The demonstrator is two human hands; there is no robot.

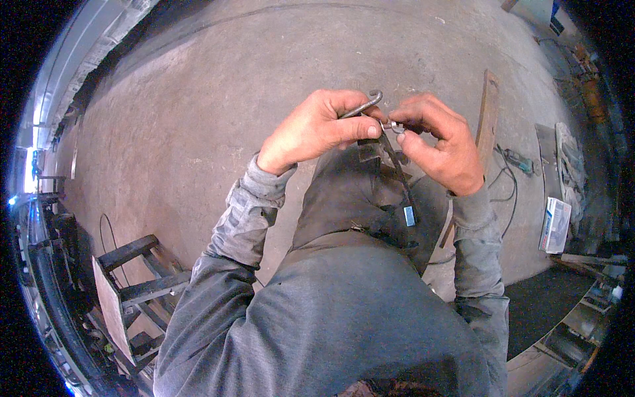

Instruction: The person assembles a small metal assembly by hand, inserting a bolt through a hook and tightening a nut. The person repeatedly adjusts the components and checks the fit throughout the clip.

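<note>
Steel hooked rod (362,106) is slanting up-right, the left hand (311,129) gripping its shaft while the right hand (440,142) is pinching a small fitting (391,125) just below its hooked tip.

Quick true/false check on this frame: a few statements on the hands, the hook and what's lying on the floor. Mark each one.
1. Both hands meet at a bent metal hook. True.
2. The left hand is resting flat on the floor. False: it is raised, its fingers closed on the hook.
3. The right hand pinches a small metal piece by the hook. True.
4. A black strap hangs down from the hands. True.
5. The wooden plank lies to the person's left. False: it lies on the floor on the right.
6. The person wears short sleeves. False: grey sleeves reach the wrists.
</note>
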